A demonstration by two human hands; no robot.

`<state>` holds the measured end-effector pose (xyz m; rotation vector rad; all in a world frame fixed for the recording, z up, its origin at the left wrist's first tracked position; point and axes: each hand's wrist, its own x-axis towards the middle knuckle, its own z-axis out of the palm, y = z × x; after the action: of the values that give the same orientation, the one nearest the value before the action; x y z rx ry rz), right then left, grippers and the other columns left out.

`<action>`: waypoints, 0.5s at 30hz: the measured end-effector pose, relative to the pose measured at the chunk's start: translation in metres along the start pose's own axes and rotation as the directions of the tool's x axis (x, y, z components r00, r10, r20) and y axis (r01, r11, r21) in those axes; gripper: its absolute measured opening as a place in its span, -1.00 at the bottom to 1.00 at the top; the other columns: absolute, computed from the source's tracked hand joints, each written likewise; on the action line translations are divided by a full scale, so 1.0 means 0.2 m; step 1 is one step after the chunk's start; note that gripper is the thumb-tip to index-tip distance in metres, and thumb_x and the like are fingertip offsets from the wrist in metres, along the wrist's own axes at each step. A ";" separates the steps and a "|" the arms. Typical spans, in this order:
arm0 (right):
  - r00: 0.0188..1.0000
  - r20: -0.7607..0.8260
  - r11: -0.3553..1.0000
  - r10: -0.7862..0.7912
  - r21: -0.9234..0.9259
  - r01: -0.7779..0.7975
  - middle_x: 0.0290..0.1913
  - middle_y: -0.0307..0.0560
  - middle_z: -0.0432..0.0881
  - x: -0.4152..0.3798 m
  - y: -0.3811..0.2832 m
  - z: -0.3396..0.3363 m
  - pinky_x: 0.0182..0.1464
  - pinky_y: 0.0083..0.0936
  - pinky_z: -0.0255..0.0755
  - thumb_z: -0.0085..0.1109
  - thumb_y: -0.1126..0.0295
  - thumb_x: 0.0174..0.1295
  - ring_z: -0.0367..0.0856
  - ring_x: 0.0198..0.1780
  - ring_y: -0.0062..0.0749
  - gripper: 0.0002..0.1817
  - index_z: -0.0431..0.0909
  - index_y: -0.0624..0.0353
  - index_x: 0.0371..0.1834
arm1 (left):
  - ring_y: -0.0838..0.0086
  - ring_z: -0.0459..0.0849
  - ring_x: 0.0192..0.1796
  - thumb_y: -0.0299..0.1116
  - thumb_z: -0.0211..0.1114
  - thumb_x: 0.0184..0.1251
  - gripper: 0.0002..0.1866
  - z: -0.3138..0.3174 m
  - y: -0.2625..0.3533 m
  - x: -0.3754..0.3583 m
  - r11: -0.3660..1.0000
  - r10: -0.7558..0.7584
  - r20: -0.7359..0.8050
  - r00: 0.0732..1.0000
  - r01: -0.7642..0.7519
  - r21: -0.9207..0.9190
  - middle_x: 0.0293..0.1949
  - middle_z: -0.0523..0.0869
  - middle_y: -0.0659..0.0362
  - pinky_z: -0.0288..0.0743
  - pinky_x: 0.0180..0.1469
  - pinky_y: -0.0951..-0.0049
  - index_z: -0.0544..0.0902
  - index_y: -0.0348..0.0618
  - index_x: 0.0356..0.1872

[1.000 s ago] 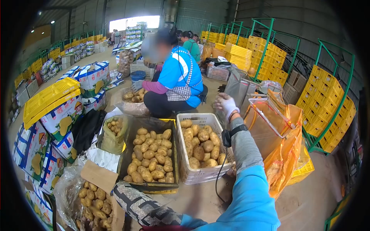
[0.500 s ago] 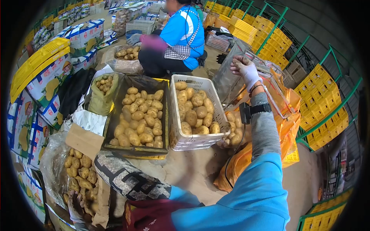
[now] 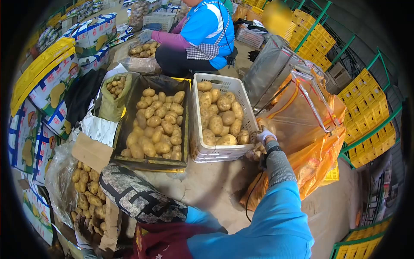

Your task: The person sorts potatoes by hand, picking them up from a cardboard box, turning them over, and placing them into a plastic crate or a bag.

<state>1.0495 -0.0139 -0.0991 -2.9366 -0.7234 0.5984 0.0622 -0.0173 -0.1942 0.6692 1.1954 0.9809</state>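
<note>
My right hand [image 3: 265, 134], in a white glove, reaches low beside the right corner of the white crate [image 3: 224, 148], near potatoes [image 3: 256, 153] lying behind it; its fingertips are partly hidden. At the lower left, my left hand [image 3: 83, 231] rests with fingers spread on the potatoes [image 3: 92, 190] in the open cardboard box [image 3: 113, 224]. Large potatoes [image 3: 222, 113] fill much of the white crate. Left of it, a dark-lined crate [image 3: 120, 146] holds many potatoes [image 3: 157, 125].
A co-worker in blue [image 3: 209, 26] sits ahead beside a bag of potatoes [image 3: 143, 49]. A green sack [image 3: 113, 103] stands left of the dark-lined crate. An orange bag [image 3: 302, 159] lies at right, with stacked yellow crates [image 3: 366, 116] beyond. Printed boxes [image 3: 58, 88] line the left.
My right hand has come down from its raised position to the white crate's right corner. My left hand stays at the cardboard box. The co-worker's arms have shifted, and the view has moved slightly.
</note>
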 end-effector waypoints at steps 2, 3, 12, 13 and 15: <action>0.994 -0.103 0.998 0.028 -0.059 -0.034 0.37 0.20 0.41 0.02 0.04 0.08 0.35 -0.18 0.36 0.33 0.17 0.05 0.40 0.38 0.07 -0.10 0.16 -0.19 0.54 | 0.27 0.30 0.42 0.08 -0.12 0.57 -0.42 0.02 0.00 -0.04 0.986 0.049 0.043 0.998 -0.056 0.159 0.47 0.27 0.14 0.18 0.36 0.26 0.22 0.14 0.50; 0.985 -0.172 0.995 0.021 -0.094 -0.038 0.32 0.21 0.47 0.02 0.05 0.13 0.32 -0.17 0.39 0.34 0.16 0.07 0.43 0.35 0.06 -0.12 0.18 -0.22 0.53 | 0.27 0.28 0.43 0.09 -0.11 0.57 -0.42 0.00 0.00 -0.04 0.997 0.017 0.024 1.000 -0.019 0.074 0.47 0.27 0.15 0.16 0.37 0.26 0.22 0.13 0.50; 0.973 -0.203 0.935 -0.114 -0.354 0.035 0.05 0.09 0.69 0.22 0.14 0.19 0.13 -0.25 0.56 0.12 0.42 0.22 0.67 0.10 -0.08 -0.70 0.72 0.09 -0.01 | 0.34 0.38 0.30 0.13 0.04 0.48 -0.38 -0.12 -0.05 0.00 0.999 -0.038 0.108 0.993 0.041 -0.019 0.39 0.37 0.22 0.21 0.30 0.26 0.29 0.14 0.46; 0.976 -0.188 0.941 -0.107 -0.335 0.039 0.04 0.09 0.69 0.22 0.12 0.16 0.14 -0.24 0.56 0.13 0.42 0.21 0.67 0.11 -0.06 -0.71 0.73 0.11 -0.03 | 0.34 0.38 0.30 0.12 0.04 0.48 -0.39 -0.07 -0.03 -0.01 1.000 -0.021 0.067 0.998 0.021 0.001 0.38 0.38 0.22 0.22 0.29 0.26 0.31 0.14 0.46; 0.956 -0.187 0.956 -0.224 -0.235 0.178 -0.10 0.03 0.74 0.18 0.02 0.07 -0.03 -0.28 0.59 0.18 0.43 0.18 0.73 -0.09 -0.12 -0.77 0.74 0.11 -0.13 | 0.35 0.39 0.29 0.11 0.04 0.49 -0.40 0.03 0.00 -0.02 0.999 0.012 -0.018 1.000 -0.011 0.035 0.36 0.41 0.22 0.25 0.27 0.26 0.33 0.13 0.44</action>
<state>1.0747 -0.0007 -0.1260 -2.9974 -1.1071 0.1950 0.0667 -0.0211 -0.1906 0.6969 1.2283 0.9790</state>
